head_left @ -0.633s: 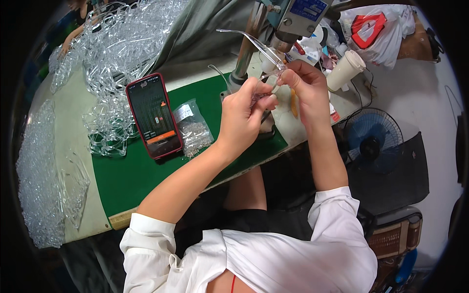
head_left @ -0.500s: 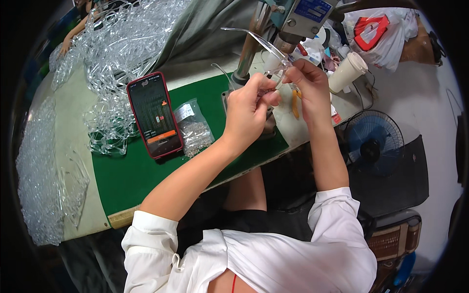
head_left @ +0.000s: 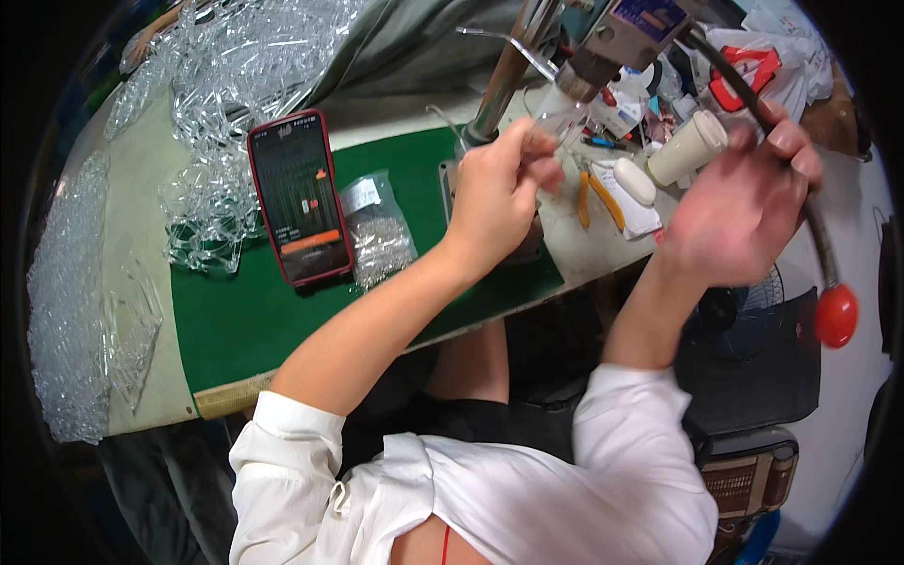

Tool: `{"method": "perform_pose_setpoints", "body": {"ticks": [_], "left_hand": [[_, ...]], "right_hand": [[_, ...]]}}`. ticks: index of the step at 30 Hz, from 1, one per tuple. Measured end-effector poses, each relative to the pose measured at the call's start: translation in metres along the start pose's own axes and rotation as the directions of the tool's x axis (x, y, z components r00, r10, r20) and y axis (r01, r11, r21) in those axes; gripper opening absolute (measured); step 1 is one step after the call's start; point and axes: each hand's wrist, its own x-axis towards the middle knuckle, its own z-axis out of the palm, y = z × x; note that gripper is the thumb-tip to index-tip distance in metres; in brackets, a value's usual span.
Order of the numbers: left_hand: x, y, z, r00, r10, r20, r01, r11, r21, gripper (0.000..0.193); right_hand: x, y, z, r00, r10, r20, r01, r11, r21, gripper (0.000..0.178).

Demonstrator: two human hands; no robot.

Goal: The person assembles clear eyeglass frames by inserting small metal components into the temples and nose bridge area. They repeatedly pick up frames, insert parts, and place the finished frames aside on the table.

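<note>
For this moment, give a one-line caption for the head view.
Left hand holds a clear plastic piece under a bench press; right hand grips its red-knobbed lever.

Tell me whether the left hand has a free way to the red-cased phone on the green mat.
Probably yes: the left hand is up at the press, and only bare green mat and a small clear bag lie toward the phone.

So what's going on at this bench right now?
A person in a white shirt works at a small bench press. The left hand pinches a clear plastic piece under the press head. The right hand grips the press's black lever, which ends in a red knob. On the green mat lie a red-cased phone and a bag of small parts.
</note>
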Motion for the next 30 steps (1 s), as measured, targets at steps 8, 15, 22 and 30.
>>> {"method": "perform_pose_setpoints", "body": {"ticks": [8,15,22,30], "left_hand": [[-0.019,0.046,-0.055,0.984,-0.068,0.163,0.035,0.979,0.2,0.025],[-0.11,0.141,-0.157,0.959,-0.03,0.28,-0.114,0.869,0.482,0.062],[-0.148,0.142,-0.227,0.816,0.513,-0.267,-0.063,0.539,0.84,0.044],[-0.178,0.128,-0.248,0.945,-0.044,-0.324,0.079,0.992,0.097,0.057]], "right_hand": [[0.051,0.003,0.019,0.98,0.122,-0.16,-0.173,0.918,-0.357,0.029],[-0.163,-0.029,0.107,0.365,0.614,0.7,-0.288,0.789,-0.542,0.045],[-0.178,-0.03,0.119,0.293,0.589,0.753,-0.144,0.806,-0.574,0.047],[-0.179,-0.03,0.118,0.358,0.746,0.562,-0.513,0.66,-0.549,0.015]]}}
